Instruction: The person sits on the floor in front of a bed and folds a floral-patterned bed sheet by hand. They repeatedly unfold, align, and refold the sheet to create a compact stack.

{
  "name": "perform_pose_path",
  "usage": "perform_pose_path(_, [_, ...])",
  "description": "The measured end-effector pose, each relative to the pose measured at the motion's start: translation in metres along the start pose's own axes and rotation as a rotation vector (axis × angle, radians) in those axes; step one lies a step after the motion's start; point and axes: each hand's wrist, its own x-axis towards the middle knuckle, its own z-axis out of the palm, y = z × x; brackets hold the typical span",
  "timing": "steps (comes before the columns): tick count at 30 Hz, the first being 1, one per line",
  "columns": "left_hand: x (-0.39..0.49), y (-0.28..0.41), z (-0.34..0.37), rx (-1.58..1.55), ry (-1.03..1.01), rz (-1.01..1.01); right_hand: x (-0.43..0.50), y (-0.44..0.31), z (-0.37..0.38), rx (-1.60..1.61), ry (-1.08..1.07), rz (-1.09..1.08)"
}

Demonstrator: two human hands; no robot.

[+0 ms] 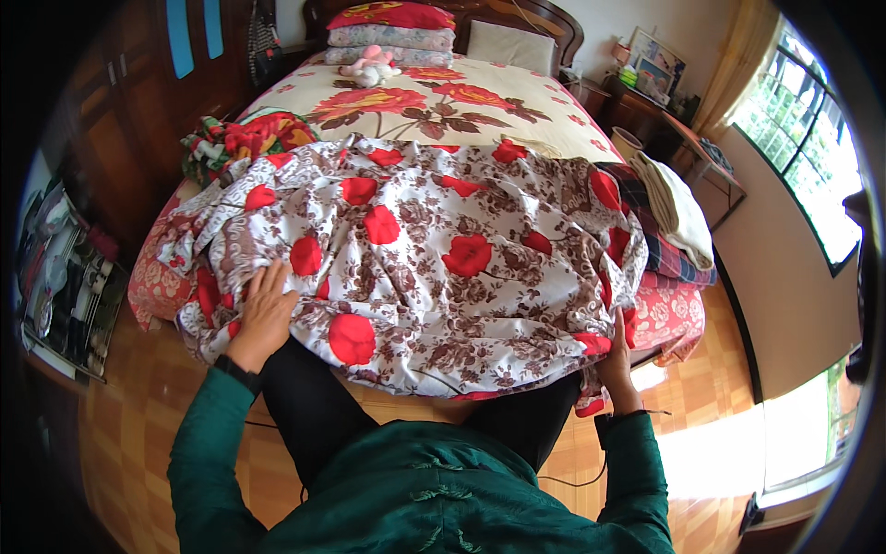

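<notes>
A large white cloth, possibly a quilt cover, with brown flower prints and red blossoms, is bunched over the near end of the bed and hangs over its front edge. My left hand lies palm down on its near left part, fingers extended. At the near right corner, my right hand touches the cloth's side. Its fingers are partly hidden, so whether they pinch the fabric is unclear. Folds and creases run across the cloth, and its near hem droops above my knees.
Beyond the cloth, the bed carries stacked folded bedding, a pillow and a plush toy. A crumpled colourful blanket lies left; a folded cream blanket lies right. A shoe rack stands left. A cable crosses the floor.
</notes>
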Motion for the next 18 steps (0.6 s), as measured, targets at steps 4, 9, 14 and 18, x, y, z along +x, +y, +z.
perform_pose_path(4, [0.005,-0.017,-0.010,-0.296,-0.209,-0.127,0.000,-0.020,-0.031,-0.183,-0.147,-0.058])
perform_pose_path(9, [-0.008,-0.031,-0.092,-0.601,-0.294,-0.080,-0.031,-0.064,-0.110,0.058,-0.096,0.045])
perform_pose_path(14, [-0.053,-0.012,-0.153,-0.858,-0.844,-0.021,-0.055,-0.081,-0.187,-0.100,-0.711,0.307])
perform_pose_path(18, [-0.068,0.001,-0.169,-0.892,-1.218,0.073,-0.054,-0.097,-0.214,-0.271,-1.113,0.423])
